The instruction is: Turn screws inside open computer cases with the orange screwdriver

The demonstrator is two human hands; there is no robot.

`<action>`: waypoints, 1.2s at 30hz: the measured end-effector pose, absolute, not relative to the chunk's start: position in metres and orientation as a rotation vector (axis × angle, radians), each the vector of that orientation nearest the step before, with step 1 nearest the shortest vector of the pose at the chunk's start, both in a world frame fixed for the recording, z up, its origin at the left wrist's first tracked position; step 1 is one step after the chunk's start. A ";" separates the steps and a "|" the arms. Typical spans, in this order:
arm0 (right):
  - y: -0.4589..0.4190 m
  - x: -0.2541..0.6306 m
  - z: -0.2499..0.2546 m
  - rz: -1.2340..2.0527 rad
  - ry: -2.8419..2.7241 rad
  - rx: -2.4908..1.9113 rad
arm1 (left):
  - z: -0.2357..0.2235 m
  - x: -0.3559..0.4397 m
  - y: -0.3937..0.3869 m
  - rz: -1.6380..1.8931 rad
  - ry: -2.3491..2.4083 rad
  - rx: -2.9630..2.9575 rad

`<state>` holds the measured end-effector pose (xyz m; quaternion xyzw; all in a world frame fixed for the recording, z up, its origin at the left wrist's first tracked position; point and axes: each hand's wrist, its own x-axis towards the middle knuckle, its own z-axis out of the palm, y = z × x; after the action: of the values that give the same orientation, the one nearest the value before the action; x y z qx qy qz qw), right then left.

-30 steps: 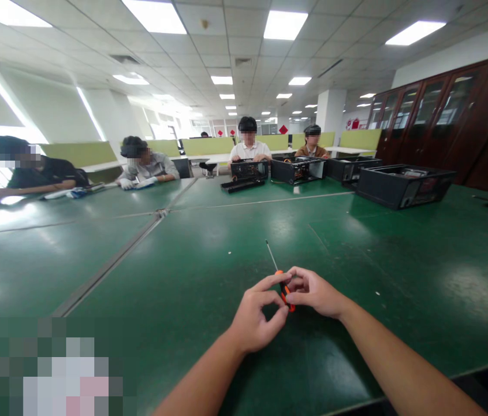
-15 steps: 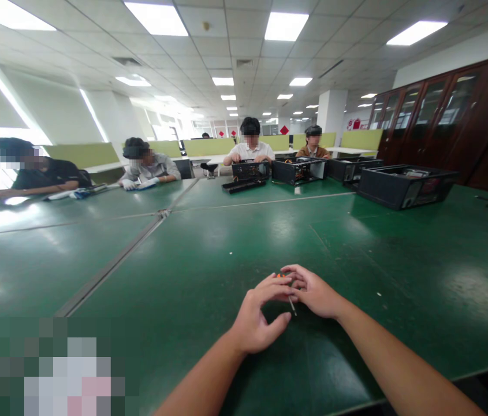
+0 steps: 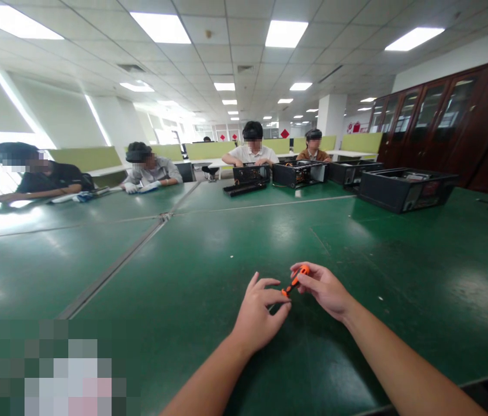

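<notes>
A small screwdriver [image 3: 296, 279] with an orange and black handle is held in the air above the green tabletop [image 3: 192, 300]. My right hand [image 3: 324, 289] grips the handle's upper end between thumb and fingers. At the lower end of the handle, my left hand [image 3: 259, 315] has its thumb and index finger closed about the shaft, while its other fingers stick out. The tool slants down toward my left palm, and most of its shaft is hidden by the left fingers.
Opened black computer cases [image 3: 406, 189] stand along the far right of the table. A black panel [image 3: 245, 188] lies beside them. Several people sit around the table, one in white [image 3: 252, 151] working at a case. A seam [image 3: 118, 266] crosses the tabletop at left.
The screwdriver has turned: its orange handle now shows between my hands, where the metal shaft pointed down toward me before. My right hand has shifted slightly right, and the view has tilted up a little.
</notes>
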<state>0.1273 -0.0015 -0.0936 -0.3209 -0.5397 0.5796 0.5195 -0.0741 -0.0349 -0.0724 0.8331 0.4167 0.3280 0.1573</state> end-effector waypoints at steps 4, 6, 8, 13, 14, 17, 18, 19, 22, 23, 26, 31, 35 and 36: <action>-0.002 0.127 -0.093 1.335 -1.408 -0.769 | -0.084 -0.076 -0.027 0.918 1.410 2.330; -0.003 0.125 -0.094 1.349 -1.455 -0.770 | -0.087 -0.077 -0.027 0.913 1.456 2.349; -0.004 0.124 -0.095 1.377 -1.471 -0.781 | -0.088 -0.077 -0.028 0.894 1.482 2.361; -0.004 0.123 -0.098 1.435 -1.498 -0.814 | -0.086 -0.075 -0.031 0.900 1.382 2.259; -0.004 0.123 -0.099 1.436 -1.505 -0.814 | -0.085 -0.075 -0.031 0.933 1.323 2.226; -0.002 0.123 -0.102 1.408 -1.519 -0.817 | -0.078 -0.073 -0.031 1.053 1.141 2.145; -0.002 0.123 -0.102 1.395 -1.527 -0.821 | -0.076 -0.073 -0.032 1.072 1.098 2.129; -0.002 0.123 -0.102 1.383 -1.544 -0.825 | -0.074 -0.072 -0.032 1.073 1.062 2.118; -0.002 0.124 -0.101 1.340 -1.628 -0.844 | -0.072 -0.071 -0.035 0.990 0.972 2.050; -0.002 0.124 -0.099 1.319 -1.656 -0.850 | -0.072 -0.070 -0.036 0.966 0.944 2.010; -0.003 0.124 -0.096 1.241 -1.690 -0.875 | -0.072 -0.069 -0.039 0.945 0.898 1.931; -0.002 0.123 -0.099 1.228 -1.606 -0.923 | -0.071 -0.069 -0.041 0.909 0.879 1.969; -0.001 0.120 -0.099 1.329 -1.503 -0.894 | -0.072 -0.069 -0.040 0.890 0.803 2.029; -0.001 0.120 -0.099 1.359 -1.490 -0.884 | -0.072 -0.069 -0.040 0.908 0.790 2.041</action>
<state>0.1200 -0.0013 -0.0989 -0.3581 -0.6033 0.5504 0.4527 -0.0695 -0.0402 -0.0720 0.7981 0.3087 0.3550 0.3765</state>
